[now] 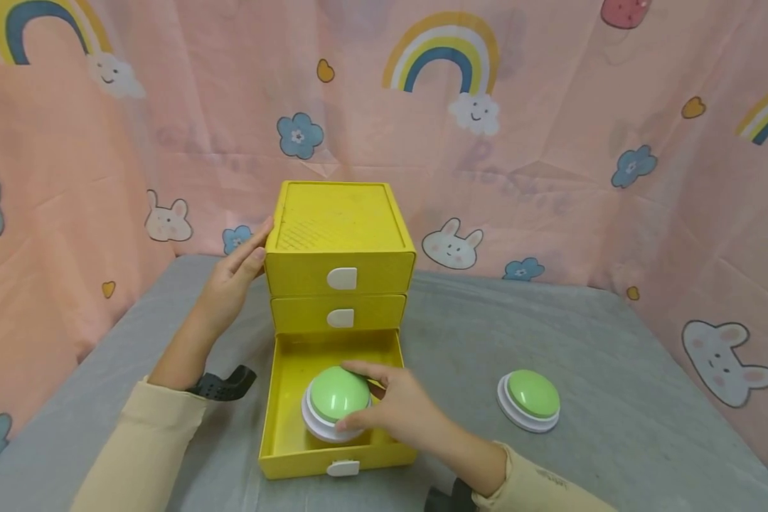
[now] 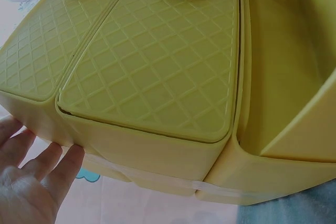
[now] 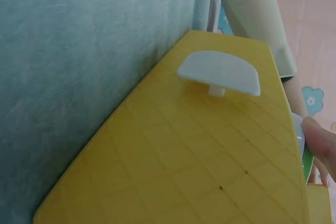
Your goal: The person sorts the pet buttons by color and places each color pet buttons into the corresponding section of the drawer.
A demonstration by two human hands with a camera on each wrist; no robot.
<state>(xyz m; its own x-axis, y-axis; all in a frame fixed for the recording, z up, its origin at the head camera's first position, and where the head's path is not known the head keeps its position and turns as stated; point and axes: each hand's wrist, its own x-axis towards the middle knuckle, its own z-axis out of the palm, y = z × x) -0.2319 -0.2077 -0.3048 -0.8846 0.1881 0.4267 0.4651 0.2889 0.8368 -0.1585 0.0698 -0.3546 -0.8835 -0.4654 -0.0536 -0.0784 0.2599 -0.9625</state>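
Note:
A yellow cabinet (image 1: 339, 217) with three stacked drawers and white handles stands on the table. Its bottom drawer (image 1: 288, 455) is pulled out. Within that drawer's walls is a round push light (image 1: 339, 395) with a green dome and white base, slightly tilted. My right hand (image 1: 397, 402) holds it by the right side, thumb in front and fingers behind. In the right wrist view the drawer front (image 3: 210, 145) hides most of the light. My left hand (image 1: 227, 288) touches the cabinet's left side with extended fingers; the left wrist view shows these fingertips (image 2: 71, 158) against the side wall.
A second green-domed push light (image 1: 532, 400) lies on the grey cloth (image 1: 614, 441) to the right of the cabinet. Behind hangs a pink curtain (image 1: 550, 178) printed with rainbows and rabbits. A black strap mount (image 1: 227, 384) sticks out from the left wrist.

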